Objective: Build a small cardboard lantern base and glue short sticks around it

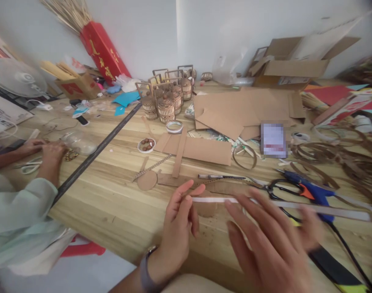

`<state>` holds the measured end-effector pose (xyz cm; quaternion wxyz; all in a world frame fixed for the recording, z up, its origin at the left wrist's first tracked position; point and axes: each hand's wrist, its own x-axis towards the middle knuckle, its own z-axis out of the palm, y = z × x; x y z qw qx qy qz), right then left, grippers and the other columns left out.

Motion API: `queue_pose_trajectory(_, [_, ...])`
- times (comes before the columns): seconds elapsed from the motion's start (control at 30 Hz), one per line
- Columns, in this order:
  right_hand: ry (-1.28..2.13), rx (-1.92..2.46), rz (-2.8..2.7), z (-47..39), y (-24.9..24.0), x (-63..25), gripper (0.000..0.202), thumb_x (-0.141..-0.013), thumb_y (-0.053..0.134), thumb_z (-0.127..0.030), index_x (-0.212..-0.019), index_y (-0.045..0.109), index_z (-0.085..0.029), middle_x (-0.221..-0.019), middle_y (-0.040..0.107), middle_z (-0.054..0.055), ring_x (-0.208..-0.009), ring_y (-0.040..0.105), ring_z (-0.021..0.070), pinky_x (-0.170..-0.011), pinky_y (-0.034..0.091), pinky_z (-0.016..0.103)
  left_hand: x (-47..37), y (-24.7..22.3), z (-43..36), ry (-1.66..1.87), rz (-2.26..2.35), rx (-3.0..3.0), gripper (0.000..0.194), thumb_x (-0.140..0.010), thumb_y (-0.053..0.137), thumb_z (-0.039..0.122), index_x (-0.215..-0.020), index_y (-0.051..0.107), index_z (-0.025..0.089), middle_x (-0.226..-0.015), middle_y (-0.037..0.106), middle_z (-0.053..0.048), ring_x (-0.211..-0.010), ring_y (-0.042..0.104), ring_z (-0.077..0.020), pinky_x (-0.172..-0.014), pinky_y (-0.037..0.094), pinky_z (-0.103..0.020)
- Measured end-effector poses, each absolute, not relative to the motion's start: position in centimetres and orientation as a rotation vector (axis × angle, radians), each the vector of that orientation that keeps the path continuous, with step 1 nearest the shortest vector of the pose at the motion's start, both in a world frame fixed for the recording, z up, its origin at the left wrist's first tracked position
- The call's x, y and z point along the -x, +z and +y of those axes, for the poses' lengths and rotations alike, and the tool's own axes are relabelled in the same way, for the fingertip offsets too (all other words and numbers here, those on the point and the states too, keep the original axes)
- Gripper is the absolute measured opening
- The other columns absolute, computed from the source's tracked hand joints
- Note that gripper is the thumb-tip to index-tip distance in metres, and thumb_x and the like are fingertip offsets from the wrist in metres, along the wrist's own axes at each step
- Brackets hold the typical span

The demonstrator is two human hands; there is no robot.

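Note:
My left hand (pixel 177 230), with a watch on its wrist, pinches the left end of a long, narrow white strip (pixel 212 200) between thumb and fingers. The strip stretches to the right above the table. Over its middle, my right hand (pixel 267 240) has its fingers spread and is blurred by motion; whether the fingertips touch the strip is unclear. Beyond the hands lie a pen (pixel 221 176), a cardboard disc (pixel 147 179) and flat cardboard pieces (pixel 201 149). A blue glue gun (pixel 314 187) and a yellow-and-black tool (pixel 335 266) lie to the right.
Several small woven baskets with handles (pixel 166 110) stand at the back, near cardboard sheets (pixel 249 108). A dish of brown beads (pixel 146 145) and tape roll (pixel 174 127) sit mid-table. Coiled brown strips (pixel 357 162) are at right. Another person's hands (pixel 51 152) work at left.

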<state>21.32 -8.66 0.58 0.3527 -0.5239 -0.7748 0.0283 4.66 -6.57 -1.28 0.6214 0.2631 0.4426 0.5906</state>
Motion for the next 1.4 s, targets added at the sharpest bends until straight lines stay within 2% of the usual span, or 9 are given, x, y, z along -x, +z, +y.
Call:
queue_pose_trajectory(0.07, [0.077, 1.291, -2.038, -7.1, 0.0, -20.0, 0.033, -0.095, 0.054, -0.033, -0.127, 0.056, -0.025, -0.115, 0.072, 0.009, -0.109, 0.066, 0.0285, -0.108, 0.029, 0.057, -4.8, -1.3, -6.8, 1.321, 0.989, -0.631, 0.037, -0.091, 0.062, 0.041, -0.122, 0.061, 0.022, -0.125, 0.069, -0.016, -0.034, 0.042, 0.0016, -0.032, 0.028, -0.013])
queue_pose_trajectory(0.17, [0.362, 1.309, -2.006, -5.8, -0.3, -19.0, 0.024, -0.099, 0.046, -0.038, -0.106, 0.062, -0.021, -0.095, 0.075, 0.007, -0.088, 0.070, 0.0232, -0.086, 0.049, 0.043, -4.8, -1.5, -7.1, 1.260, 0.963, -0.697, 0.041, -0.092, 0.062, 0.047, -0.125, 0.059, 0.024, -0.129, 0.066, -0.016, -0.035, 0.046, 0.0008, -0.032, 0.031, -0.014])
queue_pose_trajectory(0.27, [0.810, 1.336, -1.941, -5.9, 0.7, -18.8, 0.025, -0.099, 0.046, -0.034, -0.086, 0.065, -0.023, -0.078, 0.073, 0.000, -0.070, 0.067, 0.0160, -0.063, 0.051, 0.027, -4.7, -1.5, -7.3, 1.221, 0.953, -0.747, 0.043, -0.092, 0.062, 0.047, -0.130, 0.057, 0.027, -0.134, 0.063, -0.015, -0.041, 0.051, -0.0012, -0.039, 0.040, -0.016])
queue_pose_trajectory(0.37, [1.046, 1.306, -1.856, -6.3, 2.2, -19.0, 0.030, -0.098, 0.046, -0.033, -0.075, 0.064, -0.024, -0.069, 0.070, -0.003, -0.062, 0.064, 0.0120, -0.059, 0.050, 0.020, -4.5, -1.4, -7.4, 1.220, 0.953, -0.795, 0.047, -0.092, 0.061, 0.050, -0.132, 0.055, 0.027, -0.134, 0.063, -0.015, -0.047, 0.053, -0.0044, -0.047, 0.048, -0.020])
queue_pose_trajectory(0.53, [0.946, 1.364, -1.803, -6.3, 2.7, -19.3, 0.022, -0.093, 0.052, -0.036, -0.086, 0.070, -0.025, -0.070, 0.072, -0.001, -0.060, 0.065, 0.0141, -0.055, 0.051, 0.021, -4.3, -1.2, -7.3, 1.234, 1.105, -0.796, 0.046, -0.087, 0.063, 0.054, -0.117, 0.061, 0.019, -0.095, 0.075, -0.009, -0.044, 0.049, -0.0062, -0.042, 0.041, -0.019])
queue_pose_trajectory(0.6, [0.884, 1.408, -1.789, -6.3, 2.5, -19.4, 0.022, -0.092, 0.054, -0.037, -0.088, 0.071, -0.024, -0.069, 0.072, -0.001, -0.057, 0.065, 0.0144, -0.052, 0.050, 0.021, -4.2, -1.3, -7.3, 1.218, 1.136, -0.779, 0.043, -0.086, 0.064, 0.054, -0.107, 0.064, 0.017, -0.069, 0.067, -0.001, -0.042, 0.046, -0.0066, -0.040, 0.036, -0.018])
queue_pose_trajectory(0.67, [0.892, 1.415, -1.806, -6.4, 2.4, -19.6, 0.023, -0.092, 0.054, -0.038, -0.085, 0.071, -0.024, -0.067, 0.071, -0.002, -0.056, 0.064, 0.0135, -0.050, 0.049, 0.020, -4.2, -1.2, -7.2, 1.183, 1.131, -0.770, 0.037, -0.083, 0.067, 0.052, -0.094, 0.066, 0.016, -0.058, 0.059, 0.003, -0.041, 0.043, -0.0062, -0.039, 0.033, -0.017])
queue_pose_trajectory(0.97, [0.802, 1.414, -1.853, -6.7, 2.1, -19.5, 0.026, -0.093, 0.053, -0.037, -0.076, 0.068, -0.024, -0.064, 0.069, -0.001, -0.056, 0.063, 0.0140, -0.050, 0.047, 0.022, -4.2, -0.3, -6.8, 1.072, 1.178, -0.770, 0.024, -0.070, 0.070, 0.037, -0.066, 0.056, 0.018, -0.052, 0.052, 0.005, -0.039, 0.036, -0.0048, -0.037, 0.026, -0.017])
queue_pose_trajectory(1.4, [0.835, 1.429, -1.880, -6.7, 1.7, -19.4, 0.027, -0.094, 0.050, -0.034, -0.075, 0.066, -0.023, -0.066, 0.069, -0.001, -0.058, 0.064, 0.0143, -0.053, 0.047, 0.023, -4.4, -0.5, -6.7, 1.075, 1.169, -0.757, 0.017, -0.070, 0.066, 0.031, -0.066, 0.056, 0.018, -0.050, 0.053, 0.005, -0.038, 0.036, -0.0050, -0.036, 0.025, -0.016])
